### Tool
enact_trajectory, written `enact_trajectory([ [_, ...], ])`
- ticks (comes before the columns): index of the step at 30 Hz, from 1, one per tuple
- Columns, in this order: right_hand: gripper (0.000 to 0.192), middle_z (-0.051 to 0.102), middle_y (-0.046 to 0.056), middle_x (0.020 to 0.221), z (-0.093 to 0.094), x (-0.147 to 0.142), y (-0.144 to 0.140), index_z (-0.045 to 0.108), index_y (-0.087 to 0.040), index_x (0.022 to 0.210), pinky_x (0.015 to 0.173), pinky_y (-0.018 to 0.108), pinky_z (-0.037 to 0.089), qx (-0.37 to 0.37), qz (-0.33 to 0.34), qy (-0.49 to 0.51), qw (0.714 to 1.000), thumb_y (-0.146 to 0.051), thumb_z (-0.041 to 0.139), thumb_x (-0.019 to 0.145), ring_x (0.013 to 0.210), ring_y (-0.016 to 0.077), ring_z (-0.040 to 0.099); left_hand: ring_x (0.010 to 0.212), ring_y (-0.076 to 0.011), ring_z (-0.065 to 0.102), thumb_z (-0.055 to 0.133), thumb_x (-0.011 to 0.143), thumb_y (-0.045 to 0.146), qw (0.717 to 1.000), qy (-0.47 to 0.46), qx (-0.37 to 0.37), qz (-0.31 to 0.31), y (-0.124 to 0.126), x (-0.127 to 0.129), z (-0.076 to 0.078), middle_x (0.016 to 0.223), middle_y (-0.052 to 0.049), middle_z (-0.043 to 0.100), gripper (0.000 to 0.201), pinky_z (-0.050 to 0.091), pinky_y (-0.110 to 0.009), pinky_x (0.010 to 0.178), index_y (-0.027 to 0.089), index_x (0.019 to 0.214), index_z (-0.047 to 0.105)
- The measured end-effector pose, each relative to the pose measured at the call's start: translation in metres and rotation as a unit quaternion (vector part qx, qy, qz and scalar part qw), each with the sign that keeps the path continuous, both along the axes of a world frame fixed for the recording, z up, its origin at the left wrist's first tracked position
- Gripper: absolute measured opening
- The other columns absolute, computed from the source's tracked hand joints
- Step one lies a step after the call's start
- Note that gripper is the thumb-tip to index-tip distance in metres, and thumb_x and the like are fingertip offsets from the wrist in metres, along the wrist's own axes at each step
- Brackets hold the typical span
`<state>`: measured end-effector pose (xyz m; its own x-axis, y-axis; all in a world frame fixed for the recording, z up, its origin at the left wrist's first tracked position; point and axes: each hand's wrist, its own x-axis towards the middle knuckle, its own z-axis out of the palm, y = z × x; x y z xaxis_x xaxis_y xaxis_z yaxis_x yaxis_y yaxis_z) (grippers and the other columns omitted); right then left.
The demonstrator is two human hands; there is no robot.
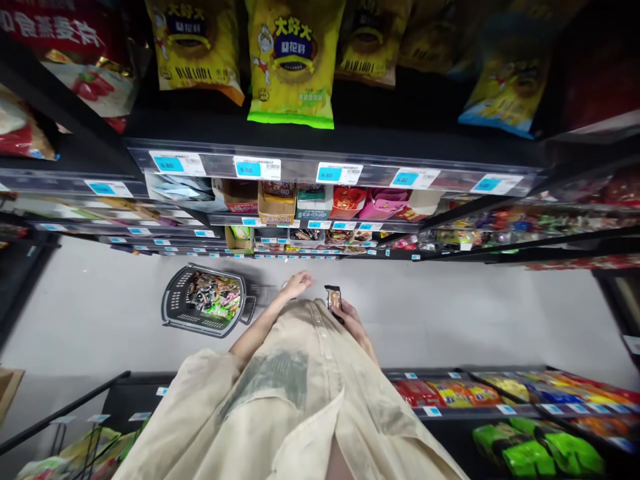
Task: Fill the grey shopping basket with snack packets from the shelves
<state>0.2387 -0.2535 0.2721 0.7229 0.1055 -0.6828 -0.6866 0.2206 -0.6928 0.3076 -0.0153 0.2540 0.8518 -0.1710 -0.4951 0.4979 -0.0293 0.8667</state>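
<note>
The right hand [353,320] is closing its fingers around a small dark snack packet [333,298], keeping it upright in front of the body, probably so that its printed face is turning toward the eyes. The left hand [296,285] is hanging empty with loose, open fingers, reaching out toward the shelves [320,175] with price tags. A grey shopping basket [203,300] full of packets is standing on the floor [450,313] just beside the left arm, easy to reach.

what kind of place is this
Most likely a grocery or convenience store aisle. Shelves carry yellow snack bags above blue price tags, and a shopping basket of packets sits on the floor. The right hand holds a small packet.
</note>
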Motion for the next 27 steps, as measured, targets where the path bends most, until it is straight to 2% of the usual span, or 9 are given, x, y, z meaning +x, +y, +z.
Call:
enact_trajectory([
  [4, 0.053, 0.079, 0.003, 0.091, 0.008, 0.021, 0.010, 0.079, -0.021, 0.099, 0.082, 0.032, 0.055, -0.049, -0.065, -0.065, 0.995, -0.043, 0.099, 0.055, 0.084, 0.0202, 0.071, 0.087, -0.0240, 0.074, 0.068, 0.092, 0.050, 0.994, 0.079, -0.070, -0.029, 0.014, -0.051, -0.002, 0.104, -0.017, 0.079, 0.037, 0.058, -0.039, 0.082, 0.016, 0.107, 0.072],
  [8, 0.044, 0.078, 0.004, 0.091, 0.018, 0.044, 0.023, 0.077, -0.023, 0.093, 0.071, 0.030, 0.054, 0.004, -0.081, -0.080, 0.994, -0.048, 0.095, 0.062, 0.082, 0.0195, 0.069, 0.104, -0.0272, 0.072, 0.072, 0.089, 0.054, 0.991, 0.073, -0.107, 0.044, 0.030, -0.059, 0.005, 0.122, -0.018, 0.075, 0.053, 0.055, -0.044, 0.096, 0.017, 0.127, 0.065],
  [10, 0.040, 0.076, 0.003, 0.085, 0.025, 0.052, 0.030, 0.075, -0.023, 0.092, 0.058, 0.026, 0.048, 0.061, -0.043, -0.056, 0.996, -0.051, 0.092, 0.068, 0.068, 0.0153, 0.063, 0.120, -0.0287, 0.068, 0.077, 0.086, 0.050, 0.984, 0.041, -0.147, 0.088, 0.030, -0.057, 0.012, 0.138, -0.018, 0.068, 0.062, 0.052, -0.044, 0.104, 0.020, 0.138, 0.060],
  [12, 0.040, 0.067, -0.001, 0.069, 0.033, 0.057, 0.037, 0.074, -0.022, 0.093, 0.045, 0.023, 0.036, 0.126, 0.032, -0.016, 0.991, -0.054, 0.087, 0.074, 0.049, 0.0092, 0.045, 0.133, -0.0291, 0.061, 0.085, 0.081, 0.043, 0.970, -0.004, -0.211, 0.118, 0.024, -0.055, 0.020, 0.150, -0.016, 0.060, 0.073, 0.048, -0.044, 0.111, 0.023, 0.144, 0.056],
  [14, 0.041, 0.052, -0.007, 0.055, 0.040, 0.057, 0.046, 0.074, -0.019, 0.093, 0.038, 0.023, 0.024, 0.179, 0.112, 0.024, 0.977, -0.054, 0.084, 0.076, 0.041, 0.0058, 0.024, 0.132, -0.0288, 0.062, 0.091, 0.075, 0.038, 0.953, -0.031, -0.269, 0.136, 0.015, -0.051, 0.028, 0.146, -0.016, 0.063, 0.080, 0.047, -0.043, 0.112, 0.023, 0.145, 0.056],
  [16, 0.038, 0.042, -0.010, 0.050, 0.046, 0.052, 0.055, 0.073, -0.016, 0.089, 0.037, 0.022, 0.018, 0.200, 0.184, 0.056, 0.961, -0.049, 0.085, 0.075, 0.041, 0.0047, 0.018, 0.117, -0.0262, 0.070, 0.093, 0.072, 0.041, 0.945, -0.029, -0.289, 0.153, 0.008, -0.047, 0.033, 0.128, -0.014, 0.073, 0.079, 0.051, -0.041, 0.106, 0.020, 0.141, 0.059],
  [18, 0.034, 0.040, -0.011, 0.049, 0.050, 0.045, 0.063, 0.070, -0.016, 0.083, 0.039, 0.020, 0.018, 0.189, 0.236, 0.079, 0.950, -0.045, 0.086, 0.076, 0.041, 0.0038, 0.020, 0.100, -0.0228, 0.074, 0.093, 0.071, 0.044, 0.943, -0.019, -0.281, 0.176, 0.004, -0.045, 0.038, 0.111, -0.011, 0.077, 0.073, 0.056, -0.036, 0.096, 0.018, 0.132, 0.063],
  [21, 0.034, 0.046, -0.009, 0.050, 0.050, 0.038, 0.069, 0.070, -0.016, 0.084, 0.041, 0.019, 0.025, 0.156, 0.266, 0.089, 0.947, -0.047, 0.084, 0.079, 0.040, 0.0039, 0.028, 0.092, -0.0212, 0.074, 0.092, 0.071, 0.046, 0.948, -0.013, -0.257, 0.189, 0.003, -0.044, 0.044, 0.104, -0.010, 0.078, 0.066, 0.058, -0.033, 0.086, 0.016, 0.124, 0.066],
  [27, 0.050, 0.076, 0.005, 0.089, 0.045, 0.051, 0.062, 0.069, -0.020, 0.105, 0.053, 0.029, 0.055, 0.159, 0.155, 0.079, 0.972, -0.065, 0.074, 0.083, 0.066, 0.0183, 0.067, 0.091, -0.0197, 0.072, 0.089, 0.071, 0.053, 0.960, -0.020, -0.197, 0.200, 0.006, -0.043, 0.047, 0.111, -0.009, 0.075, 0.059, 0.059, -0.034, 0.083, 0.017, 0.111, 0.065],
])
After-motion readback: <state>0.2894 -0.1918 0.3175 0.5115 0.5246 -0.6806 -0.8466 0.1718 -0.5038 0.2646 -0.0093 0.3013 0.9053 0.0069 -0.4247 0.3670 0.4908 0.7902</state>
